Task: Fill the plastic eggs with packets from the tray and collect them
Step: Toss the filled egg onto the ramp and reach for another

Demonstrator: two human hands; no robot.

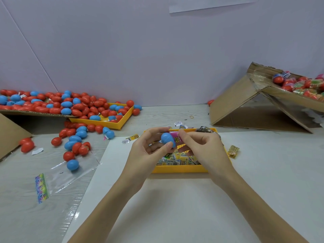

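My left hand (150, 148) holds a blue plastic egg half (167, 139) between thumb and fingers, above the yellow packet tray (178, 169). A pink packet (175, 136) sticks out of the blue half, and my right hand (201, 146) pinches that packet. The tray under both hands holds several yellow and green packets (172, 159). Whether a second egg half is in my left palm is hidden.
Several red and blue eggs (75, 148) lie loose at the left, with more in a second yellow tray (112, 123) and on flat cardboard (31, 113). A tilted cardboard box (245, 106) with filled eggs stands at the right. A clear plastic bag (70, 174) lies front left.
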